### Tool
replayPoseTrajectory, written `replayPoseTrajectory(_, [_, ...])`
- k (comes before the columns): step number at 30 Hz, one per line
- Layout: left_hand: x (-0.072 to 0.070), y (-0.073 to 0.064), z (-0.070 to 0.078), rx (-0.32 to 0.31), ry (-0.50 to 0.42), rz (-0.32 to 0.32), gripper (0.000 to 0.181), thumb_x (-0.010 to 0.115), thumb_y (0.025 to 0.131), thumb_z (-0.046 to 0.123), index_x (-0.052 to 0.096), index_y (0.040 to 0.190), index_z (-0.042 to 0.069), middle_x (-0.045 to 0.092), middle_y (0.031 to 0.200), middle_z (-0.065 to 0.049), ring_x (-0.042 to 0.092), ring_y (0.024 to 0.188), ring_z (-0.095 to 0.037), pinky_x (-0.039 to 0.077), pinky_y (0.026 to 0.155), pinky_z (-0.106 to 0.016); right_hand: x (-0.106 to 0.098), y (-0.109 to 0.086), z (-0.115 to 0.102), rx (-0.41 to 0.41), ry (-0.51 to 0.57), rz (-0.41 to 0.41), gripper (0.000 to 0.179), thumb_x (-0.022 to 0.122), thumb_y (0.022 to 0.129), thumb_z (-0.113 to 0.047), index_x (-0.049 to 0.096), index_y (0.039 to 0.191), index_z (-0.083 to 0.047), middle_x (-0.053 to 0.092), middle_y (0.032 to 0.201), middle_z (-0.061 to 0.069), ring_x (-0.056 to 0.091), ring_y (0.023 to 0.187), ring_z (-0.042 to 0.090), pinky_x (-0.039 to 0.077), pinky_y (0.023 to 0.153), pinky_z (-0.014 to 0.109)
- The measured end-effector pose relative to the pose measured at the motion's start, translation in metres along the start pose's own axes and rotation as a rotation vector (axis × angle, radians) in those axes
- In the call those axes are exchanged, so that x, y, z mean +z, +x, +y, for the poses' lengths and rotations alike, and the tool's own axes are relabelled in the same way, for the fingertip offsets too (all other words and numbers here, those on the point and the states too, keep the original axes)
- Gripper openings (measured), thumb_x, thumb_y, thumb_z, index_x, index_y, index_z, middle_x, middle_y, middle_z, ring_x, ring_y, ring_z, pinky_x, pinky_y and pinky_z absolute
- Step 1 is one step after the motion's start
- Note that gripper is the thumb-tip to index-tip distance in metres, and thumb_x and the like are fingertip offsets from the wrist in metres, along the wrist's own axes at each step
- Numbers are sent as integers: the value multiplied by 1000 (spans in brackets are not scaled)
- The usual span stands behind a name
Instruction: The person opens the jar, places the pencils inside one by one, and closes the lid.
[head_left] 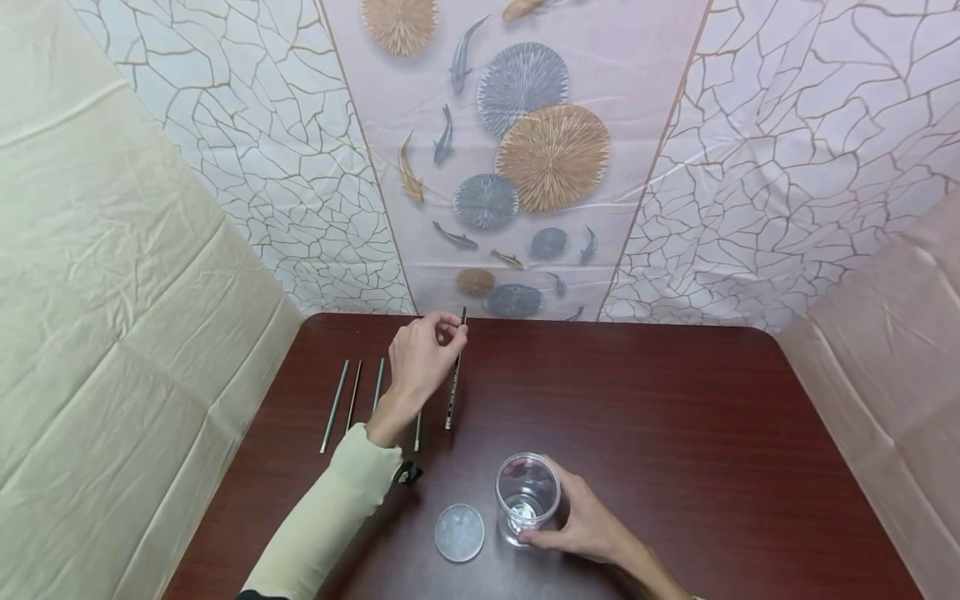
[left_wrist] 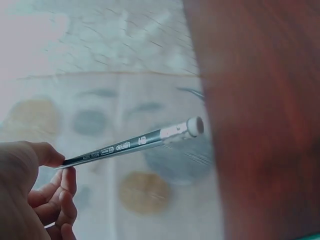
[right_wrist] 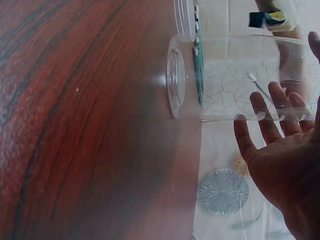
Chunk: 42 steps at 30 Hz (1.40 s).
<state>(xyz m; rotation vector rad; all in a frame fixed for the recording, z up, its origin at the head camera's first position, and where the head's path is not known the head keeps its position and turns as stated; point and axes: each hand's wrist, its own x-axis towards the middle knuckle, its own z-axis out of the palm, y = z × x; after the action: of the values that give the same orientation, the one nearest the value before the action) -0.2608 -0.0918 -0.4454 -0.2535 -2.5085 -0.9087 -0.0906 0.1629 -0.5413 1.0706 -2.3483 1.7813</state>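
My left hand pinches a dark HB pencil near one end between thumb and fingertips. The pencil slants over the back of the table, with its white eraser end away from the fingers in the left wrist view. My right hand grips a clear plastic jar from its right side, thumb in front and fingers behind. The jar stands upright with an open mouth, and nothing shows inside it. Just left of the jar, a round clear lid lies flat.
Several pencils lie in a row at the left, among them a green one, a dark one and another partly behind the left wrist. Patterned cloth hangs along the back edge of the dark wooden table.
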Motion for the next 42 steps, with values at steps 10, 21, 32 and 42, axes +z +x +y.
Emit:
replayPoseTrajectory(10, [-46, -7, 53, 231, -295, 151, 9, 78, 92, 21, 78, 97, 14, 73, 81, 5, 63, 72, -12, 48, 70, -36, -1, 0, 1, 8, 3, 2, 80, 96, 78, -14, 54, 145, -2, 69, 132, 8, 69, 114, 33, 51, 105, 38])
replayPoseTrajectory(21, [-81, -33, 96, 313, -619, 115, 8, 79, 91, 10, 75, 98, 9, 71, 86, 2, 61, 77, -19, 46, 77, -31, -1, 0, 1, 5, 0, 3, 82, 96, 76, -11, 54, 147, -4, 69, 132, 9, 70, 115, 30, 50, 106, 34])
replayPoseTrajectory(32, [-68, -66, 108, 329, -743, 75, 10, 78, 91, 4, 74, 100, 7, 71, 87, -2, 61, 76, -16, 49, 73, -28, 0, 0, 3, 11, 11, 12, 84, 96, 77, -11, 53, 149, -11, 71, 129, 17, 71, 112, 31, 49, 106, 29])
replayPoseTrajectory(42, [-38, -97, 92, 278, -695, 18, 9, 79, 93, 8, 76, 100, 13, 72, 87, 2, 60, 76, -14, 48, 73, -30, 1, -2, 3, 14, 7, 12, 82, 96, 78, -13, 53, 148, -9, 71, 130, 9, 71, 111, 30, 51, 105, 34])
